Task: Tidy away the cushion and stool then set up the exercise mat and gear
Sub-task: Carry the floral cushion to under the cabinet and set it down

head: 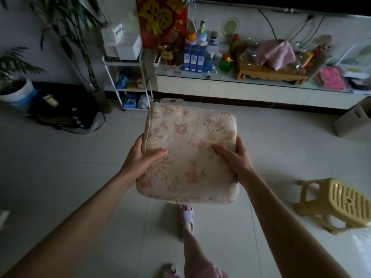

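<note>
The cushion point(190, 155) is mid-frame, held level above the floor point(60, 167). I have a grip on each side: left hand point(140, 157) and right hand point(236, 157) clasp its edges, thumbs on top, probably to carry it flat. The stool point(341, 205) stands lower right, untouched.

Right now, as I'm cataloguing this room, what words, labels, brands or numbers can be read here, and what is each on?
"福" (likely; gold, blurred): red hanging.
White boxes: dark print, too blurred to read.
Blue cartons: white labels, too blurred.
Cushion: floral pattern, no text.
</note>
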`<action>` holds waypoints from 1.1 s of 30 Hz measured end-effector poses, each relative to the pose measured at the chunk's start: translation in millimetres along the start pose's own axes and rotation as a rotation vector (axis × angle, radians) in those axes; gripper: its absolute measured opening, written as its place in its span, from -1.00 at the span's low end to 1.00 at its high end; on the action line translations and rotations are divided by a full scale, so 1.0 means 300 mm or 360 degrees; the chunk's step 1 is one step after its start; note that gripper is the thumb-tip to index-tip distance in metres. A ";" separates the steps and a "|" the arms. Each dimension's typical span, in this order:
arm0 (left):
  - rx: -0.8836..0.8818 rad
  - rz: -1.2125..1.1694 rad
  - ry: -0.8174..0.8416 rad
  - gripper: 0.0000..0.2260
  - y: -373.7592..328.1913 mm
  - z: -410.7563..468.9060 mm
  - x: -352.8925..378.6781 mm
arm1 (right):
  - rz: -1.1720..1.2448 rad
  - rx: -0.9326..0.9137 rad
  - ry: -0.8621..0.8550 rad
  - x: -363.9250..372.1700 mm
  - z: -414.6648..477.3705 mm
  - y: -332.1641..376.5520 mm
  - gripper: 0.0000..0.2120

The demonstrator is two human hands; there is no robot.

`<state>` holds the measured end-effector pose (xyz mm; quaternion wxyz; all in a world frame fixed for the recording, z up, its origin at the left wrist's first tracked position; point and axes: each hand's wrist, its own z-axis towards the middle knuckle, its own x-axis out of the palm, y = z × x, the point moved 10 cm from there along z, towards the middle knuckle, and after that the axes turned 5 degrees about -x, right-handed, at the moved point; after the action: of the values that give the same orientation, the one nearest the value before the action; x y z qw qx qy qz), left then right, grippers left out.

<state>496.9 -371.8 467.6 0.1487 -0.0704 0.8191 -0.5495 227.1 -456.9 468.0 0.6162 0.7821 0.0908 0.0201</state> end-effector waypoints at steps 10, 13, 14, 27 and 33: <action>-0.0046 -0.0161 -0.0117 -0.40 -0.107 0.571 -0.169 | -0.0056 0.0027 0.0143 0.288 0.646 0.108 -0.51; -0.0051 -0.0154 -0.0127 -0.43 -0.110 0.717 -0.227 | -0.0054 0.0052 0.0148 0.366 0.786 0.105 -0.48; -0.0065 -0.0145 -0.0134 -0.44 -0.106 0.773 -0.251 | -0.0060 0.0071 0.0157 0.399 0.836 0.101 -0.48; -0.0307 -0.0176 0.0038 -0.22 0.161 1.526 -0.428 | -0.0063 0.0257 0.0042 0.741 1.435 -0.191 -0.49; -0.0386 -0.0219 0.0072 -0.26 0.408 1.848 -0.408 | -0.0086 0.0328 0.0013 0.841 1.711 -0.464 -0.49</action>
<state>796.6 -777.8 180.1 0.0827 -0.1316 0.8759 -0.4568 532.1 -876.6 189.9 0.5325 0.8385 0.1157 -0.0028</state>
